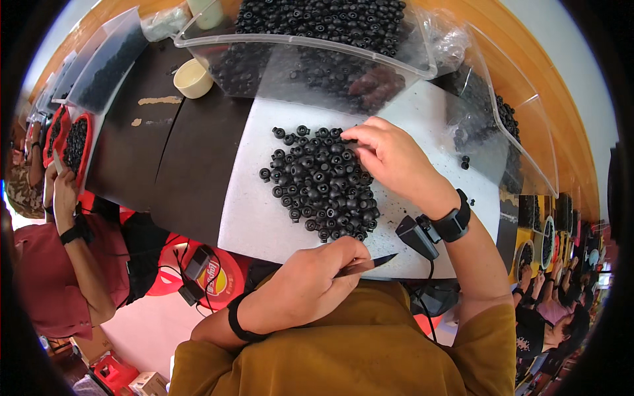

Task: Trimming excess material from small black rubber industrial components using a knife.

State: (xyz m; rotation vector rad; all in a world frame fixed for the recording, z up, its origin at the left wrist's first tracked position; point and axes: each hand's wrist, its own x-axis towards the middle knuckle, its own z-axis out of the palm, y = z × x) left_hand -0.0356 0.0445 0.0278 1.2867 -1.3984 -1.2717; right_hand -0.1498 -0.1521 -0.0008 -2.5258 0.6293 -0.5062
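A pile of small black round parts (323, 181) lies on a white mat (254, 204) in front of me. My right hand (389, 162), with a black wrist strap, rests on the pile's far right edge, thumb and fingertips pinched on one black part. My left hand (310, 277) is closed around a thin dark blade tool (370, 265) near the mat's front edge, its tip pointing right, just short of the pile.
A clear plastic bin (297, 49) heaped with black parts stands behind the mat, and another clear tray (522, 152) stands at the right. A cream cup (193, 78) sits on the dark table (178, 152). At the left a person (66, 218) works at a red tray (74, 142). More people sit at the far right.
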